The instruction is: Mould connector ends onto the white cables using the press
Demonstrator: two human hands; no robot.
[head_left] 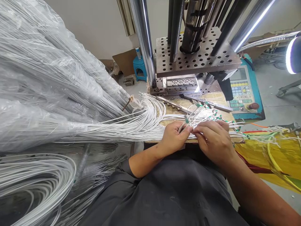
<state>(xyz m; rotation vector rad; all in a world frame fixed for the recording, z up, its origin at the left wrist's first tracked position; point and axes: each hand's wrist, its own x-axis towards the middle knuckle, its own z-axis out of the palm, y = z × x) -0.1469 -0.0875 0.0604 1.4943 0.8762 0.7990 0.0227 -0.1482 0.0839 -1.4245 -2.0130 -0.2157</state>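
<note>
My left hand [175,136] and my right hand [213,138] meet over the front of a wooden bench top [178,105], both closed in a pinch on thin white wires with green ends [207,114]. The wires fan out to the right past my right hand. A thick bundle of the same white wires [131,124] sweeps in from the left and runs under my left hand. Behind the hands stands a metal press with a perforated steel plate [195,58] and a mould block [182,84] beneath it.
Large plastic-wrapped wire bundles [47,78] fill the left side, with looped wires [35,182] below. A blue control panel [244,92] with a red button sits right of the press. Yellow sheeting [282,157] lies at right. A lamp [293,55] glows at the right edge.
</note>
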